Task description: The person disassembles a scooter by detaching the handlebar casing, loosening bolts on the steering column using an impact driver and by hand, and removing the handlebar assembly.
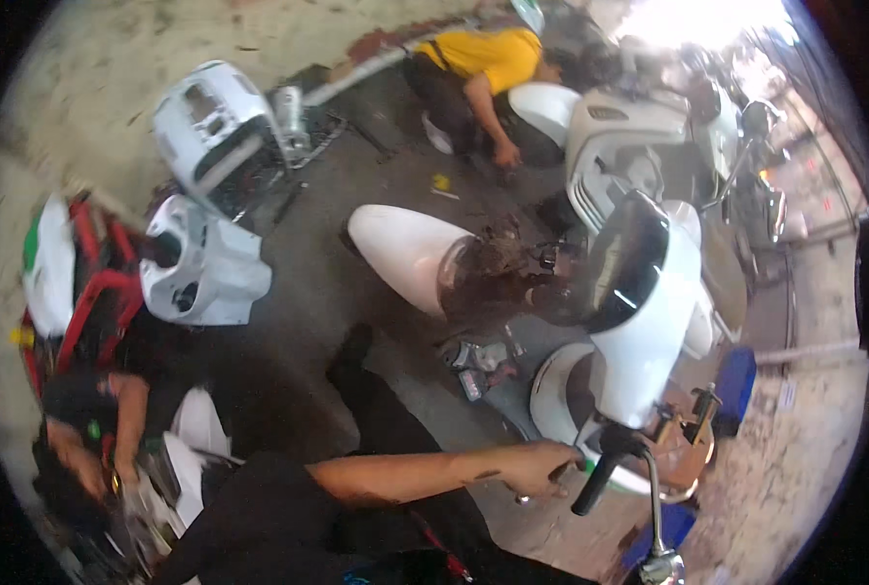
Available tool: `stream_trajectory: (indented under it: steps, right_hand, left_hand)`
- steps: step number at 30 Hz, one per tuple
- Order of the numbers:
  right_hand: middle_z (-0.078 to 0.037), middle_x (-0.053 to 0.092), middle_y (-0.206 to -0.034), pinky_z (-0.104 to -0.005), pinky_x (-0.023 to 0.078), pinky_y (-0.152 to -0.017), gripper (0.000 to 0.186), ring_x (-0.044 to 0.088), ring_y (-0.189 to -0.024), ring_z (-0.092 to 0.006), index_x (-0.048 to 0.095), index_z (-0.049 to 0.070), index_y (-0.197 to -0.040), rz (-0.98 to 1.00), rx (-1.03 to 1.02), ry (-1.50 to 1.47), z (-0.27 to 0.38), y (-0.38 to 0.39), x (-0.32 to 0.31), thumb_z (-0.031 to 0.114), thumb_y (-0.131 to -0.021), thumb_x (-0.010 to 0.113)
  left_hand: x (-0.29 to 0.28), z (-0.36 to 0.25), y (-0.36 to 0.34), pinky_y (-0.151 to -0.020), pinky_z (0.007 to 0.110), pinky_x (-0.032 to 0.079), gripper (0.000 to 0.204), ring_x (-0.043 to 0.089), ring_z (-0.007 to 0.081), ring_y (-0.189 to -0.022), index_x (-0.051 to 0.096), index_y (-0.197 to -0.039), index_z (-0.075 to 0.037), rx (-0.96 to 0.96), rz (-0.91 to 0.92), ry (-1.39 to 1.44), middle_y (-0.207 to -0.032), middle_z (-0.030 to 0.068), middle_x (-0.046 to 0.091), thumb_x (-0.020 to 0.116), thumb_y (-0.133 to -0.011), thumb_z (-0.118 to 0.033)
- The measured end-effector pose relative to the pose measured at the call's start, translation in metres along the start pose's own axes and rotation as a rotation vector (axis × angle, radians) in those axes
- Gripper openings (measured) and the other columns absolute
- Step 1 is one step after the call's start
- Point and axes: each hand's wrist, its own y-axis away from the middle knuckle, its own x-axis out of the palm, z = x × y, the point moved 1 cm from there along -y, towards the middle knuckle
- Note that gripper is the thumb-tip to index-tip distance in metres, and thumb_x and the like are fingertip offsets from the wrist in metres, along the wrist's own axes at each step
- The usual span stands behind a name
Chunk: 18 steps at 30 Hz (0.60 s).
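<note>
Head view: right hand fingers clenched around small dark tool, black rubber handlebar grip just beyond fingertips; left hand unseen.

A person in a yellow shirt is crouching beside a second white scooter while detached white body panels and scattered small tools are lying across the grey workshop floor.

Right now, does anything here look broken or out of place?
Yes. The white scooter stands stripped, its innards exposed. Loose white body panels lie on the floor, with small parts scattered beside it. The person's right hand rests near the handlebar grip.
</note>
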Motion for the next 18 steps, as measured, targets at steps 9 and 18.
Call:
stream_trajectory:
  steps: [9, 18]
  right_hand:
    - [-0.015, 0.063, -0.105, -0.0374, 0.054, -0.068, 0.032, 0.065, -0.085, -0.0259, 0.057, 0.000, -0.115, -0.009, 0.108, -0.391, 0.054, -0.004, 0.119, 0.014, -0.087, 0.061]
    - [-0.014, 0.064, -0.108, -0.0368, 0.050, -0.082, 0.034, 0.063, -0.095, -0.0220, 0.055, -0.003, -0.119, -0.273, -0.148, -0.059, 0.109, 0.042, 0.261, 0.018, -0.092, 0.054]
  left_hand:
    - [-0.210, 0.096, 0.134, -0.082, 0.037, 0.051, 0.043, 0.065, 0.0280, -0.093, 0.061, -0.109, 0.003, -0.535, -0.289, -0.062, -0.099, 0.0190, 0.066, 0.070, -0.084, -0.031]
    - [-0.347, 0.079, 0.056, -0.080, 0.036, 0.049, 0.029, 0.065, 0.0300, -0.089, 0.066, -0.099, 0.001, -0.364, -0.409, -0.104, -0.096, 0.0184, 0.067, 0.067, -0.083, -0.023]
